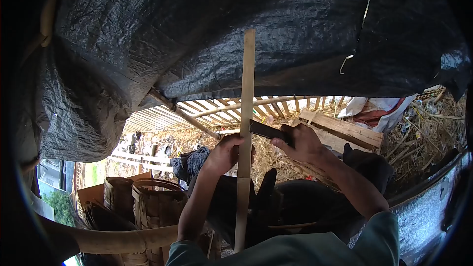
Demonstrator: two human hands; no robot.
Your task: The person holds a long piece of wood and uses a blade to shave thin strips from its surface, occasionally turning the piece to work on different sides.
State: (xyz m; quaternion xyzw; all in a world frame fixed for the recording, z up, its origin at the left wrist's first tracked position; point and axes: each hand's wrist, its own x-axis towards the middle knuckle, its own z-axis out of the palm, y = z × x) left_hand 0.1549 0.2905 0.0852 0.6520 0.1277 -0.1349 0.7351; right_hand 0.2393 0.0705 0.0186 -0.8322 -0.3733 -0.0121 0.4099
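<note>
A long, flat bamboo strip (247, 79) stands nearly upright in front of me, its lower end close to my body. My left hand (225, 155) is wrapped around the strip at about its middle. In my right hand (303, 144) is a knife with a broad dark blade (266, 130). The blade points left, and its tip end meets or nearly meets the strip's right edge, just above my left hand. My right fingers are closed around the handle, which they mostly cover.
Black plastic sheeting (305, 34) hangs overhead. A slatted bamboo fence (197, 111) stands beyond. Woven baskets (148, 202) and a thick bamboo pole (118, 239) are at lower left. A wooden crate (345, 128), straw (419, 143) and a white-and-red sack (379, 111) lie to the right.
</note>
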